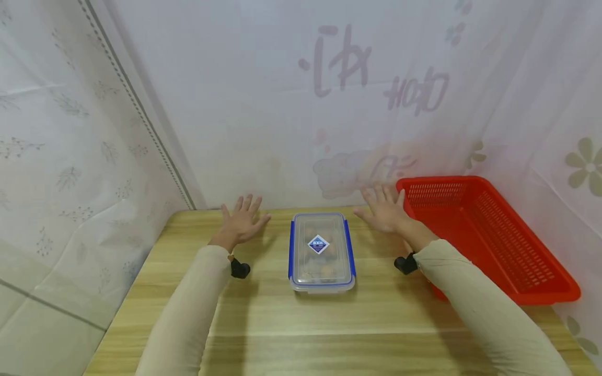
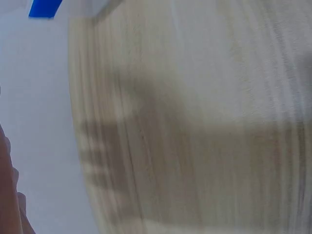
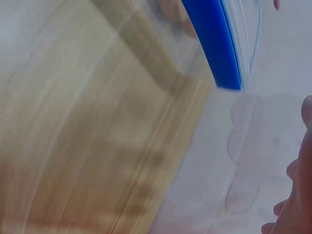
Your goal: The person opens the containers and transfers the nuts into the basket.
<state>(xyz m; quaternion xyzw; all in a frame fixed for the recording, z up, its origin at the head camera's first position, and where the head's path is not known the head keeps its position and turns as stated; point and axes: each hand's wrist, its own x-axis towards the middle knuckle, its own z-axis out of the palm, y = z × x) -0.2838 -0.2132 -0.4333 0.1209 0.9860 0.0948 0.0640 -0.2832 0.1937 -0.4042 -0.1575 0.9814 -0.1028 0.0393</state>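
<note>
Between the two hands, a clear plastic food container with blue side clips lies on the wooden table, its lid closed. Several brownish round items show dimly through the lid. My left hand is held out to the left of the container, fingers spread and holding nothing. On the other side my right hand is likewise spread, between the container and the red basket. The right wrist view shows a blue clip near that hand's fingers. In the left wrist view only a strip of the left hand appears.
A red plastic basket with slotted walls stands at the right of the table, partly behind the right forearm. White patterned curtains hang behind the table and at both sides.
</note>
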